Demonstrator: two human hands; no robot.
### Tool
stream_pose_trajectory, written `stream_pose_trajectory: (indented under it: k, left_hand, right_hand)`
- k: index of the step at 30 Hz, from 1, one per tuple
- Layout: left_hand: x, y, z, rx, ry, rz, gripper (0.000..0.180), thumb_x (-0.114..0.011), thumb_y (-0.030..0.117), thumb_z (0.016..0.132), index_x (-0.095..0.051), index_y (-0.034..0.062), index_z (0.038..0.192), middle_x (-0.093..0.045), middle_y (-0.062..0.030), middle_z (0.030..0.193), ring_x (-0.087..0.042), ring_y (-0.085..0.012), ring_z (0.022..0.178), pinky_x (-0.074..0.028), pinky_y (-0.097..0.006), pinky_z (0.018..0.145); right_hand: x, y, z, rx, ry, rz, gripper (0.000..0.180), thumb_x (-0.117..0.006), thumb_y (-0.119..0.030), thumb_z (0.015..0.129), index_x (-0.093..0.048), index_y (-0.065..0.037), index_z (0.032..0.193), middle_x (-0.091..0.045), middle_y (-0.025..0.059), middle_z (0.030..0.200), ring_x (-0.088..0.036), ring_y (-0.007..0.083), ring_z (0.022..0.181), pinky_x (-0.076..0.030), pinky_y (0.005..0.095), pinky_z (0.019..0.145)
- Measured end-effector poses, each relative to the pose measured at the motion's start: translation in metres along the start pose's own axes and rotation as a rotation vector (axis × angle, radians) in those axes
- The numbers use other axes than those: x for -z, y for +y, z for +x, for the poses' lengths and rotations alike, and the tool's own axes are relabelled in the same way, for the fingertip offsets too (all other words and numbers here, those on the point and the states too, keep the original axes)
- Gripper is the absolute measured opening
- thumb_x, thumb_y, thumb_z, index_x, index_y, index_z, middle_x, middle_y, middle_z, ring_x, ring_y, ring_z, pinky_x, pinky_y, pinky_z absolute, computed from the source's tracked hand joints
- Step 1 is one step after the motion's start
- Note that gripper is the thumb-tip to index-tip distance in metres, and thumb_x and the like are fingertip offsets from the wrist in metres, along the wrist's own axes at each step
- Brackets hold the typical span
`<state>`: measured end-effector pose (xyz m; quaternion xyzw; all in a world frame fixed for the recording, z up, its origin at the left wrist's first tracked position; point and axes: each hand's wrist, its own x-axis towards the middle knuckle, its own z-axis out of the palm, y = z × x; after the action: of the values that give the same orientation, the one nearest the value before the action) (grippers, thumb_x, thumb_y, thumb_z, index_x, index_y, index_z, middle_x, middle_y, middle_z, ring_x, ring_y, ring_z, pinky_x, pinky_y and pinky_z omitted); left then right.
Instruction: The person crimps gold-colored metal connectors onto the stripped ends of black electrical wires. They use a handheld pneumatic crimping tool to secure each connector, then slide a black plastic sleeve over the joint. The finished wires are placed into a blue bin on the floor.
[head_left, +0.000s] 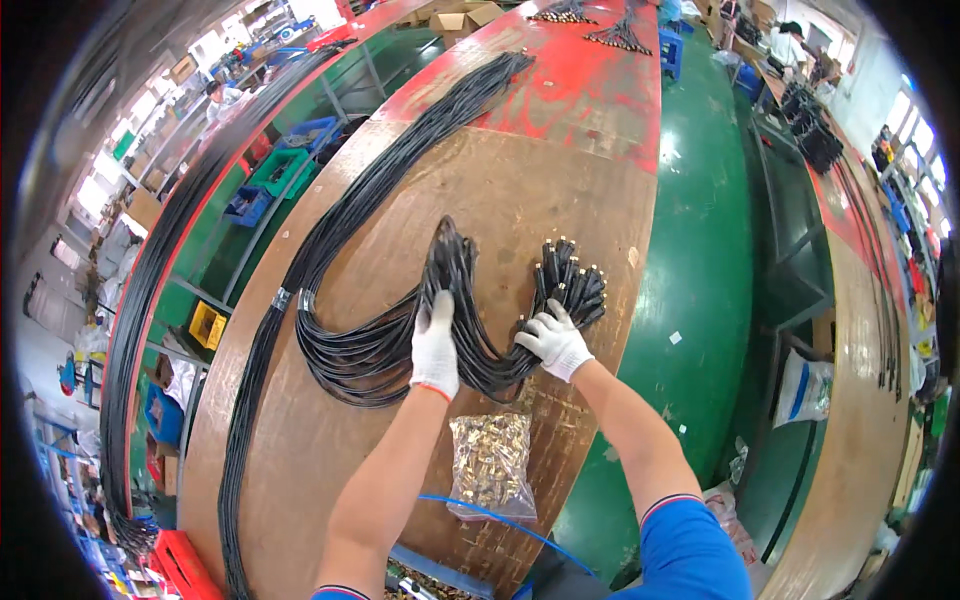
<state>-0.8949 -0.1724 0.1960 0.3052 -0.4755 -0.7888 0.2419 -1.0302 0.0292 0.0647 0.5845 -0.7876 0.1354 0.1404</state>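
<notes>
A thick bundle of black cables (365,355) curves across the brown table, looping up between my hands. My left hand (434,345), in a white glove, grips the raised loop of the bundle, thumb up along it. At the right, my gloved right hand (555,340) is closed round the bundle just below its ends. Those cable ends (572,280) fan out, black with small brass-coloured tips. Between my forearms lies a clear plastic bag (490,465) full of small brass-coloured metal parts.
A second long black bundle (420,140) runs up the table, taped (282,298) near the left edge. A blue hose (490,512) crosses near me. Left stands a rack with bins (278,172) and more cables (150,290). Green floor (690,300) and another bench (860,400) lie right.
</notes>
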Motion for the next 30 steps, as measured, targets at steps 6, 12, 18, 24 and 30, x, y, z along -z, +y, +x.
stream_pose_trajectory:
  k: [6, 12, 18, 24, 30]
  left_hand:
    - [-0.010, 0.018, 0.093, -0.059, 0.090, 0.591, 0.084, -0.059, 0.060, 0.107, -0.052, -0.0101, 0.153, -0.060, -0.0239, 0.154, -0.058, -0.0341, 0.139, -0.040, -0.038, 0.119]
    - [0.048, 0.000, 0.055, -0.183, 0.227, 0.685, 0.078, -0.062, 0.053, 0.107, -0.051, -0.0073, 0.155, -0.059, -0.0232, 0.157, -0.056, -0.0352, 0.144, -0.039, -0.040, 0.121]
    - [0.145, -0.039, -0.057, -0.066, 0.307, 0.394, 0.053, -0.076, 0.029, 0.104, -0.063, -0.0040, 0.143, -0.071, -0.0135, 0.138, -0.065, -0.0208, 0.127, -0.050, -0.034, 0.111]
    - [0.271, -0.022, -0.204, -0.151, 0.546, 0.712, 0.036, -0.069, 0.014, 0.107, -0.066, -0.0026, 0.138, -0.072, -0.0112, 0.130, -0.066, -0.0191, 0.120, -0.053, -0.034, 0.107]
    - [0.335, 0.003, -0.346, -0.059, 0.682, 1.141, 0.034, -0.072, 0.013, 0.102, -0.068, -0.0025, 0.132, -0.072, -0.0113, 0.123, -0.069, -0.0215, 0.112, -0.056, -0.037, 0.099]
  right_hand:
    - [-0.018, 0.004, 0.049, -0.359, -0.199, -0.225, 0.039, -0.063, -0.018, 0.096, -0.065, -0.019, 0.135, -0.067, 0.0064, 0.126, -0.058, 0.0251, 0.134, -0.025, 0.0638, 0.129]
    - [-0.009, -0.043, 0.069, -0.496, 0.048, 0.148, 0.106, -0.089, -0.037, 0.074, -0.036, 0.001, 0.158, -0.049, 0.0233, 0.155, -0.045, 0.0374, 0.148, -0.023, 0.0658, 0.127]
    - [-0.007, -0.079, 0.074, -0.404, 0.332, 0.247, 0.108, -0.091, -0.042, 0.072, -0.040, 0.010, 0.152, -0.051, 0.0293, 0.151, -0.047, 0.0444, 0.144, -0.026, 0.0703, 0.124]
    - [-0.041, -0.081, 0.131, -0.413, 0.142, 0.027, 0.107, -0.086, -0.043, 0.080, -0.035, 0.006, 0.160, -0.054, 0.0255, 0.150, -0.053, 0.0405, 0.139, -0.029, 0.0711, 0.122]
    - [-0.051, -0.040, 0.261, -0.835, 0.254, -0.095, 0.102, -0.083, -0.046, 0.085, -0.034, -0.003, 0.163, -0.049, 0.0231, 0.156, -0.049, 0.0414, 0.143, -0.030, 0.0683, 0.123]
